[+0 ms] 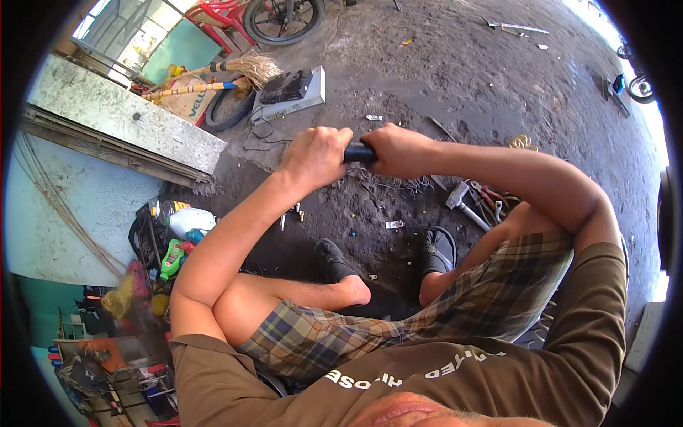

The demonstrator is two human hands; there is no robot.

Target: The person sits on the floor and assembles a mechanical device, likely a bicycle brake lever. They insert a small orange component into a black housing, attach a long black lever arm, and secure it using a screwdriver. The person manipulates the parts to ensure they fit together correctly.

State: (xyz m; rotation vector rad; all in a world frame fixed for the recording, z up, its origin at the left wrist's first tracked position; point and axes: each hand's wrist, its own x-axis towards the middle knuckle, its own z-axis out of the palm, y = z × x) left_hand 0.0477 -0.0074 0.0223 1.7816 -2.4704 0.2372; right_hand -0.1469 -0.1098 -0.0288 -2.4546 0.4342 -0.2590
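Out in front of my knees, my left hand (318, 158) and my right hand (398, 151) are both closed around a short black cylindrical piece (358, 153). Only its middle shows between the two fists; my fingers cover the ends. I cannot tell from this view exactly what kind of part it is. Both arms reach forward, elbows bent outward. On the ground below my right forearm lies a hammer (467, 205), with pliers (491, 193) and other hand tools beside it. Thin tangled wire (405, 185) lies on the dirt under my hands.
At the left, bottles (173, 257) crowd a rack beside a wall. Farther off are a silver box with a black device (286, 87), a broom (252, 69), a tyre (229, 107), red chairs (220, 21) and a motorcycle wheel (283, 20). My sandalled feet (439, 250) rest on dark dirt.
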